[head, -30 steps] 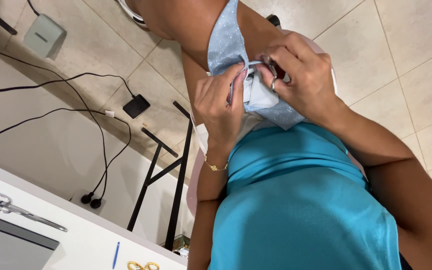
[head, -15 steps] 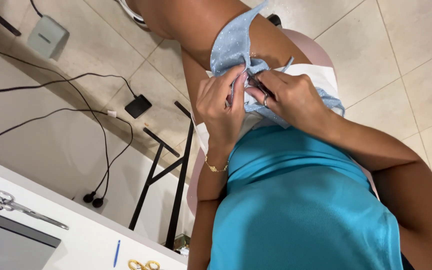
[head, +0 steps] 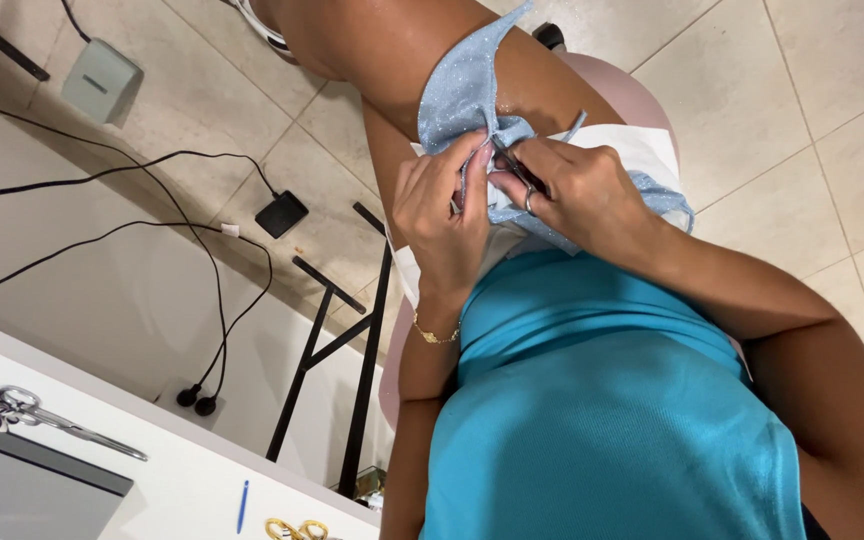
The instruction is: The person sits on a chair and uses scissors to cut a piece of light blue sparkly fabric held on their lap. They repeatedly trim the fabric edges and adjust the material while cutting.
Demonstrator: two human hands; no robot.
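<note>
Fabric (head: pixel 457 95), pale blue and glittery, lies bunched across the seated person's lap, one pointed strip running up over the thigh. The left hand (head: pixel 442 215) pinches a fold of it between fingertips, while the right hand (head: pixel 577 195) is closed on the same cloth beside a small dark metal tool (head: pixel 517 170), whose kind cannot be told. Beneath sits a white garment (head: pixel 642 150) and a smooth teal top (head: pixel 602 400). Near the white desk's (head: pixel 182 480) front edge lie silver scissors (head: pixel 47 420), a blue pen (head: pixel 242 505) and gold scissor handles (head: pixel 292 528). Black cables (head: pixel 152 230) trail over open tiled floor (head: pixel 822 110).
</note>
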